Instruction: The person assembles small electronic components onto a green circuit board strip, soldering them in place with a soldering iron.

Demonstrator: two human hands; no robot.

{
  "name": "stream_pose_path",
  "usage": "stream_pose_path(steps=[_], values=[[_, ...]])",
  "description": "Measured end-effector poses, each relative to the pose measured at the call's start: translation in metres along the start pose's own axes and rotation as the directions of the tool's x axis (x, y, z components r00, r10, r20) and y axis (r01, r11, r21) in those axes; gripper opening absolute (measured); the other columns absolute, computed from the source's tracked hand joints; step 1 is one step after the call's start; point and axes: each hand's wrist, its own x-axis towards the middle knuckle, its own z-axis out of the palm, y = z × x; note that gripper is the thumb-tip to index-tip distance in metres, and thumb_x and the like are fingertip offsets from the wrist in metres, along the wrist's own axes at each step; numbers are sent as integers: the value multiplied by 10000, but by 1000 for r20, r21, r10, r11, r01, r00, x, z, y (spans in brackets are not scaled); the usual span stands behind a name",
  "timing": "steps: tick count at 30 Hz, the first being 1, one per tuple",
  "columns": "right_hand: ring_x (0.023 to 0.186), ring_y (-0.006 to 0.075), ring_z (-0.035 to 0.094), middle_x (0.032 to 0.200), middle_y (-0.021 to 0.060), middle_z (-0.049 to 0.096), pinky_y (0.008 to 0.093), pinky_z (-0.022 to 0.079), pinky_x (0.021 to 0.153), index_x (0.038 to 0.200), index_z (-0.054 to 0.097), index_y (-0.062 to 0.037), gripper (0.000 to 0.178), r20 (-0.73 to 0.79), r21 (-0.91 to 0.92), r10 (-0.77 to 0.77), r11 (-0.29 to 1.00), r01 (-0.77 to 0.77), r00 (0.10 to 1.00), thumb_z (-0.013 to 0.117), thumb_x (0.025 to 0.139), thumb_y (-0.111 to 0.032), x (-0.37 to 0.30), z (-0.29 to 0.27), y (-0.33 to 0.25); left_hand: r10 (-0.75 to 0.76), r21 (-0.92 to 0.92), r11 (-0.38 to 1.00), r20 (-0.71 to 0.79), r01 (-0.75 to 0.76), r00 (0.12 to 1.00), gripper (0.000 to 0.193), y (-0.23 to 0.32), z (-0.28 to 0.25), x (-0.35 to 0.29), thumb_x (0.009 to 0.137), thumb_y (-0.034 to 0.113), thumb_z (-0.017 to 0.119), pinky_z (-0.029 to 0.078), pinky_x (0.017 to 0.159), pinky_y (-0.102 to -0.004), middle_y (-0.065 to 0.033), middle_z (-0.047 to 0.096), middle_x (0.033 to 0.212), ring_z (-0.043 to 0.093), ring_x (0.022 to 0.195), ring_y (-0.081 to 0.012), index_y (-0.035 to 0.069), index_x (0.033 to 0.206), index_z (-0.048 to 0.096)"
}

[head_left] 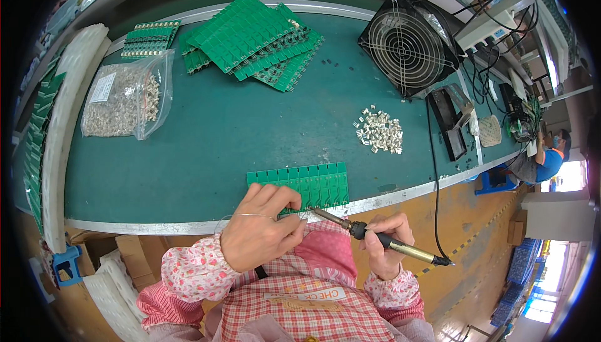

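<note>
A green circuit board panel point(307, 181) lies at the near edge of the green bench mat, its rows running side by side. My right hand point(386, 242) is closed around a soldering iron point(400, 248) with a dark grip and brass-coloured rear. The iron's tip points left and reaches the panel's near edge. Beside it, my left hand point(266, 220) is pinched over the panel's near left corner. A thin silvery solder wire point(250, 215) runs across that hand to its fingers. The exact fingertip contact is partly hidden.
Right of the panel lies a pile of small silvery connectors point(380, 130). A black fan point(410, 45) stands behind, with a black holder point(447, 123) nearby. Green boards point(250, 35) are stacked at the back. A bag of parts point(122, 101) sits left; the iron's cable point(433, 173) hangs over the edge.
</note>
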Motion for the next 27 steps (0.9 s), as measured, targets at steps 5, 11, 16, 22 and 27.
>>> stream_pose_path(steps=[5, 11, 16, 22, 27], values=[[559, 94, 584, 714, 100, 633, 216, 463, 505, 862, 522, -6, 169, 30, -68, -38, 997, 40, 999, 672, 787, -29, 0, -1, 0, 36, 64, 997, -29, -34, 999, 138, 1, -3, -5, 680, 131, 683, 392, 760, -360, -46, 559, 919, 527, 885, -218, 61, 611, 586], [544, 106, 606, 716, 115, 633, 229, 500, 494, 894, 508, 18, 184, -91, 92, -8, 996, 16, 996, 659, 800, -28, -1, 5, -6, 36, 38, 999, -8, -36, 999, 140, -1, -7, -12, 686, 139, 692, 385, 785, -371, -50, 566, 942, 536, 936, -224, 63, 629, 587], [539, 101, 601, 716, 112, 636, 223, 487, 490, 890, 514, 12, 172, -41, 62, 11, 998, -9, 999, 658, 813, -42, -3, 9, -3, 35, 66, 997, -25, -34, 999, 130, -4, -8, -12, 682, 132, 687, 381, 789, -380, -48, 553, 926, 531, 922, -220, 65, 634, 587], [557, 90, 591, 704, 94, 628, 217, 469, 497, 887, 519, 8, 158, -6, 72, 19, 997, -19, 1000, 653, 814, -34, -1, 13, 1, 38, 72, 997, -23, -36, 999, 109, -5, -9, -10, 679, 131, 676, 371, 788, -376, -38, 522, 891, 515, 900, -209, 71, 641, 592], [550, 82, 577, 691, 83, 618, 215, 455, 489, 881, 518, 5, 156, 11, 70, 31, 997, -32, 999, 653, 807, -20, 0, 12, 0, 44, 75, 996, -28, -42, 999, 98, -7, -8, -11, 678, 134, 676, 365, 778, -370, -34, 512, 876, 511, 886, -207, 76, 651, 602]])
